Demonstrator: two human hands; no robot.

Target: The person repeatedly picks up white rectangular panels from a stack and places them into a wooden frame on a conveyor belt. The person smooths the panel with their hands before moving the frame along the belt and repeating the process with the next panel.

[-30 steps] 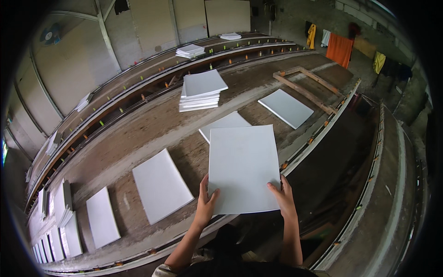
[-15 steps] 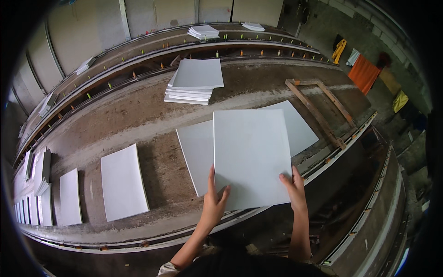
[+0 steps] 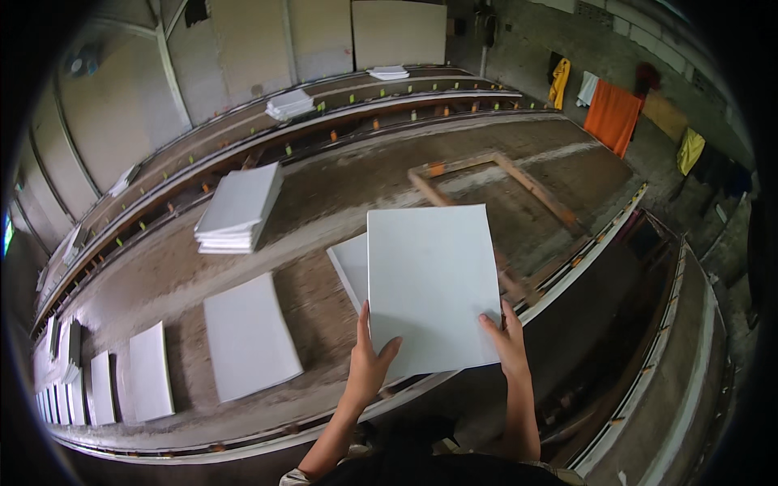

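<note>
In front of me I hold a flat white rectangular sheet (image 3: 433, 283), broad face up and tilted toward me, over the near edge of a long brown table. My left hand (image 3: 370, 356) grips its lower left edge, thumb on top. My right hand (image 3: 504, 334) grips the lower right edge the same way; the fingers beneath are partly hidden. Behind it, another white sheet (image 3: 347, 263) lies on the table, mostly covered from view. A similar white sheet (image 3: 251, 336) lies to its left. How many layers I hold, I cannot tell.
A stack of white sheets (image 3: 239, 206) stands farther back on the brown table (image 3: 348, 190). A wooden frame (image 3: 539, 190) lies at right. More white sheets (image 3: 151, 373) line the left. Another long table (image 3: 235, 134) runs behind. Cloths, one orange (image 3: 613, 117), hang at far right.
My view has shifted right along the table, so the stack and lying sheets appear farther left. The held sheet now covers most of a sheet formerly seen at its right. Both hands keep their grip.
</note>
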